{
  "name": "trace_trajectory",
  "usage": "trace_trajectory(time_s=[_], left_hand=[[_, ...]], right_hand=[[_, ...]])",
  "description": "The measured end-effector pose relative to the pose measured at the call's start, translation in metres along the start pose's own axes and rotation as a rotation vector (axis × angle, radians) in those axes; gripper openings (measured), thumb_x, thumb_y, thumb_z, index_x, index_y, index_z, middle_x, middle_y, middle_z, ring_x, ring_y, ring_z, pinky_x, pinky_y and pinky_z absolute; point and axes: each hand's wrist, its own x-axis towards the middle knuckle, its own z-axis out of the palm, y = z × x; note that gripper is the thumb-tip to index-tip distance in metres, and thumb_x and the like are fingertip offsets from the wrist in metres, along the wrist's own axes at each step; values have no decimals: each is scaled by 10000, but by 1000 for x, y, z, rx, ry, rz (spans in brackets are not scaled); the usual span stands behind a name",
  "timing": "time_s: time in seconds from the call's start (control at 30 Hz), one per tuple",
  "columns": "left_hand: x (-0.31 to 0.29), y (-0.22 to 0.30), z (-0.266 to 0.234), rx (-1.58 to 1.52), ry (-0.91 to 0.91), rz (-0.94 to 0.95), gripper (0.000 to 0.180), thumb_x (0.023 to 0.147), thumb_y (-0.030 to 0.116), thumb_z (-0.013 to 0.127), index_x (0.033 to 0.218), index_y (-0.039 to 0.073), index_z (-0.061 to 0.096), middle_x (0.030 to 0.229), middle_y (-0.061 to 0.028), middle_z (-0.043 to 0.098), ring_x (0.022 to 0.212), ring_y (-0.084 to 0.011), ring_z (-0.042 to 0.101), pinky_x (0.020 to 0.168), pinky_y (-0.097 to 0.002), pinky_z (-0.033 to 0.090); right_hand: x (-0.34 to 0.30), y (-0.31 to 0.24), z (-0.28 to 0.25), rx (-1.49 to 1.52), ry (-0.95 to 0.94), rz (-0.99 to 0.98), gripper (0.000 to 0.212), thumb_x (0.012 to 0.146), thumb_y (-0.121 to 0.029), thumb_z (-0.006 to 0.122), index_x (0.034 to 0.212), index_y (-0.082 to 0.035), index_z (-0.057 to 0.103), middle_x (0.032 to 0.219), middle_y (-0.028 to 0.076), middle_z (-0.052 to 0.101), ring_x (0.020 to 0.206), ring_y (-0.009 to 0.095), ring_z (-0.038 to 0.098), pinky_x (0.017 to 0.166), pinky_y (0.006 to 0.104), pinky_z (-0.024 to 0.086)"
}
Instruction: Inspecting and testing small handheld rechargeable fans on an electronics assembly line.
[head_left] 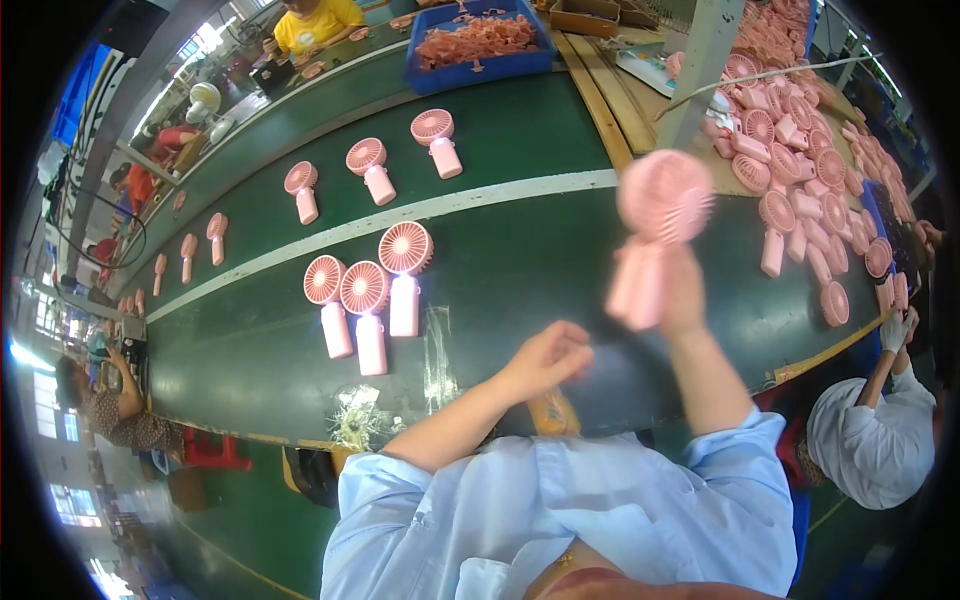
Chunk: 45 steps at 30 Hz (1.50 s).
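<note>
Raised above the dark green bench, a pink handheld fan (640, 285) is gripped in my right hand (684, 295). Motion blurs it, and its doubled outline could be a second fan; I cannot tell. My left hand (548, 362) hovers over the near side of the bench, fingers loosely curled with a gap to the thumb and nothing visible in them. To its left lie three pink fans (370, 345) side by side, heads pointing away from me. Nearest my left wrist is a strip of clear tape (438, 355) on the bench top.
A large heap of pink fans (800, 150) covers the right end. Beyond a pale divider (480, 200), more fans (372, 170) lie spaced along a green belt (530, 120). A blue crate (480, 68) of pink parts stands at the back. A metal post (700, 75) rises beside the heap. Co-workers sit around.
</note>
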Motion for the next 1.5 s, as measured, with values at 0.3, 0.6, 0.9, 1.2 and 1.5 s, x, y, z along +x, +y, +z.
trace_trajectory(time_s=[0.3,0.6,0.9,1.2,1.5], left_hand=[[-56,-8,-70,102,310,-137,236,905,203,506,1057,23,495,860,-84,606,687,-105,560,626,-224,466],[-23,68,-129,343,423,-39,170,887,180,521,959,26,537,782,-58,601,618,-91,548,555,-212,440],[79,103,-306,1710,687,-178,465,854,415,501,1072,7,543,1049,-146,583,983,-277,549,800,-421,422],[106,105,-367,1640,937,-851,682,765,593,478,1191,63,531,1356,-162,346,1266,-316,268,978,-528,244],[19,86,-476,1386,1065,-742,878,614,700,579,1264,125,447,1163,-187,503,1075,-334,495,893,-387,398]], right_hand=[[74,-113,-338,-618,763,-68,489,877,-364,531,1194,7,507,1039,103,582,908,138,521,776,249,423],[119,-93,-435,-1518,637,-101,567,825,-392,575,1225,-1,480,1069,199,563,983,245,547,816,324,431],[121,-115,-133,-1272,-171,133,285,851,-235,550,998,6,592,789,80,603,748,131,576,709,278,458],[194,17,49,-1413,-1015,5,313,823,-293,574,1034,-62,592,935,155,582,889,322,564,783,396,455],[256,170,153,-1668,-496,-292,345,846,-396,500,1139,-227,566,1170,223,464,1036,378,475,903,407,402]])
